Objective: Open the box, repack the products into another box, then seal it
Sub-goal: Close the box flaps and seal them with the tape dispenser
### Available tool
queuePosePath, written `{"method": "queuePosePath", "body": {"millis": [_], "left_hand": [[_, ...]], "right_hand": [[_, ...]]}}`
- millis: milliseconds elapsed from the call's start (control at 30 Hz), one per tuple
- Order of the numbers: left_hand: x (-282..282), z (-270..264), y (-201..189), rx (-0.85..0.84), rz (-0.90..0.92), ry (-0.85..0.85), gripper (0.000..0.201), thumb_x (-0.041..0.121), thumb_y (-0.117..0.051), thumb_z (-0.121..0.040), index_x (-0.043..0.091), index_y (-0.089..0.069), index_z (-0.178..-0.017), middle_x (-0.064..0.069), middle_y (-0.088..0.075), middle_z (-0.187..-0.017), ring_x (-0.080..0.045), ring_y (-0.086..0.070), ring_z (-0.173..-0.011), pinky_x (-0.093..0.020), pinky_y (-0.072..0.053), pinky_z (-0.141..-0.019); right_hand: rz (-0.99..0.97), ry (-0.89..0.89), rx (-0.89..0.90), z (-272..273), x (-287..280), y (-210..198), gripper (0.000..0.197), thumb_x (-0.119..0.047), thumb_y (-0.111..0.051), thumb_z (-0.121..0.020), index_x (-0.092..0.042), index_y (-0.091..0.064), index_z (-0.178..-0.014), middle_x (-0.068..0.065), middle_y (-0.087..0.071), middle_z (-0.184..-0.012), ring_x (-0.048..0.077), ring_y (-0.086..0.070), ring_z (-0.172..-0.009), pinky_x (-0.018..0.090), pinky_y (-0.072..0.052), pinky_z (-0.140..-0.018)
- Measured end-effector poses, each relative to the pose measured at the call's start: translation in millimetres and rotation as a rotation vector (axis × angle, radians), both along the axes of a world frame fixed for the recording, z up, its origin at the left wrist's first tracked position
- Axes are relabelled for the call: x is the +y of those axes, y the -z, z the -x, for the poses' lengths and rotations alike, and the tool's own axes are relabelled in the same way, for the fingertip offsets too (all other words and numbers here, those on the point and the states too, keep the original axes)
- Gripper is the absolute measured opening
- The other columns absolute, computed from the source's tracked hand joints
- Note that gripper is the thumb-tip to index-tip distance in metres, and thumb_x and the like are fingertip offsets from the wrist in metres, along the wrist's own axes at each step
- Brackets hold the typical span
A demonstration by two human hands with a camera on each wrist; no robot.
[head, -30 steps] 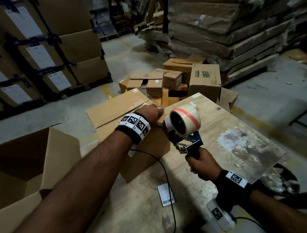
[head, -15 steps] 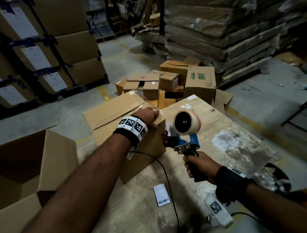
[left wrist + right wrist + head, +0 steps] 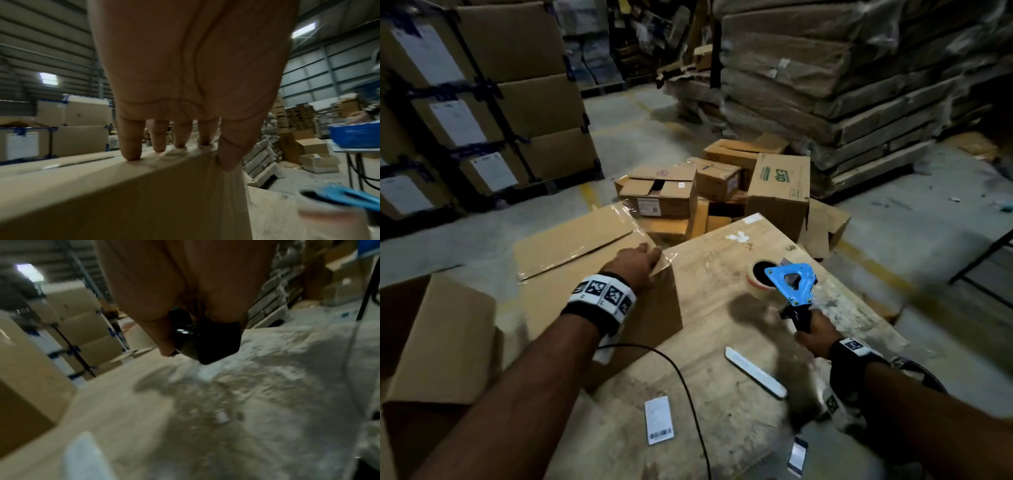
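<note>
The left hand (image 3: 635, 265) presses flat on the sealed box's (image 3: 599, 308) near corner, fingers on top, thumb (image 3: 230, 155) down the side; the right hand (image 3: 816, 337) clamps the tape dispenser (image 3: 787, 286), well clear over the table (image 3: 722, 342); best smooth that tape end firmly.

Barcode slip (image 3: 659, 420) and white strip (image 3: 755, 372) on wooden table (image 3: 726, 274).

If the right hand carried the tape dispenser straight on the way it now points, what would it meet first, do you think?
Probably nothing on the table: the right hand aims the tape dispenser towards the far edge; beyond stands a printed carton, depth unclear.
</note>
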State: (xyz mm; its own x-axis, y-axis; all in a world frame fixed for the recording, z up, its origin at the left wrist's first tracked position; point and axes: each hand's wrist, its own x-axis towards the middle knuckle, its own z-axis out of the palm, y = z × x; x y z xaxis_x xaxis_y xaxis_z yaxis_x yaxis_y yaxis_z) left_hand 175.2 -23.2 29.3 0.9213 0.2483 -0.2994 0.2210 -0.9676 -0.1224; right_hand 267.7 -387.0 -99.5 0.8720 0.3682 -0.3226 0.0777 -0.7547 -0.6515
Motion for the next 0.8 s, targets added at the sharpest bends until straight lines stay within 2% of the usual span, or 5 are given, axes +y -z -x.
{"method": "queuePosePath", "body": {"millis": [100,167,400,633,800], "left_hand": [[0,-2,4,-0.005,-0.014,-0.014,0.07,0.038,-0.053,-0.094,0.019,-0.019,-0.152,-0.016,-0.019,-0.158,-0.036,-0.041,-0.132,-0.04,-0.035,-0.109],[-1,-5,6,-0.011,-0.025,-0.028,0.071,0.038,-0.052,-0.094,0.019,-0.018,-0.153,-0.016,-0.018,-0.159,-0.035,-0.041,-0.133,-0.038,-0.035,-0.109],[-6,-2,4,-0.002,0.019,-0.074,0.073,0.033,-0.053,-0.094,0.022,-0.013,-0.154,-0.011,-0.014,-0.16,-0.033,-0.038,-0.135,-0.037,-0.032,-0.112],[9,22,-16,0.057,-0.051,-0.199,0.096,0.068,-0.055,-0.081,0.019,-0.016,-0.153,-0.013,-0.028,-0.155,-0.034,-0.036,-0.136,-0.04,-0.032,-0.111],[7,27,-19,0.124,-0.111,-0.173,0.089,0.066,-0.051,-0.085,0.02,-0.015,-0.153,-0.011,-0.022,-0.158,-0.032,-0.033,-0.139,-0.041,-0.026,-0.113]], "right_hand": [[0.214,-0.052,-0.027,-69,-54,110,0.061,-0.053,-0.05,-0.057,-0.029,-0.065,-0.111,0.008,-0.068,-0.106,0.03,-0.065,-0.099,0.035,-0.053,-0.079],[0.302,-0.062,-0.028,-74,-64,110,0.071,-0.066,-0.052,-0.06,-0.023,-0.063,-0.115,0.009,-0.067,-0.108,0.031,-0.065,-0.101,0.032,-0.052,-0.078],[0.41,0.024,-0.409,-49,-45,21,0.053,-0.046,-0.063,-0.081,-0.01,-0.052,-0.118,0.017,-0.05,-0.117,0.038,-0.049,-0.111,0.045,-0.043,-0.088],[-0.272,-0.902,-0.408,-27,84,-38,0.038,0.0,-0.046,-0.077,-0.008,-0.063,-0.111,0.01,-0.062,-0.106,0.02,-0.056,-0.099,0.017,-0.04,-0.089],[-0.509,-1.065,-0.39,0,169,-91,0.043,0.002,-0.046,-0.081,-0.009,-0.07,-0.114,0.006,-0.07,-0.112,0.009,-0.061,-0.1,0.015,-0.045,-0.091]]}}
